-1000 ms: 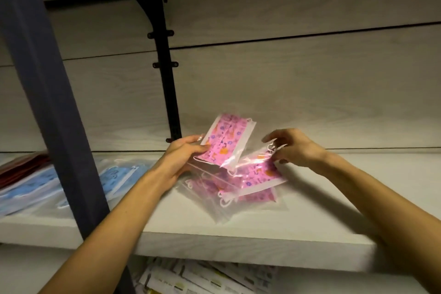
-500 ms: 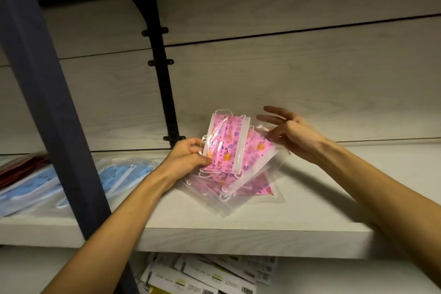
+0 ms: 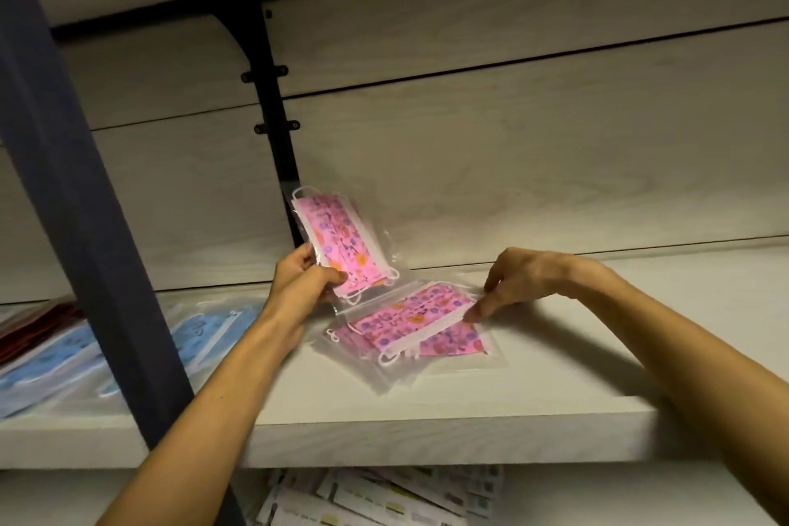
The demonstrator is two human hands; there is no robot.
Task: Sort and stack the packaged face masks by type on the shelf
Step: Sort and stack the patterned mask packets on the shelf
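Pink printed packs: two clear sleeves being handled, more beneath them, all on the white shelf near centre.
Left hand: left hand closed on the raised pink pack, thumb across its lower corner; pack tilted up off the shelf, at 11 o'clock from the pile.
Right hand: right hand with fingertips pinched narrow on the right end of the top flat pack, which rests on the pink pile.
Pile condition: pink sleeves overlap at differing angles, edges not squared; judged a loose stack, not finished.
Blue packs: blue masks lie at 9 o'clock, beyond the dark upright post, fanned rather than stacked.
Red packs: dark red items at far 9 o'clock, partly cut off; count cannot be told.
Lower level: printed cartons at 6 o'clock, untouched.
Progress: colours appear separated by type; judged past midway.
Outstanding: lay down the held pack, align the pink pile, tidy the blue.
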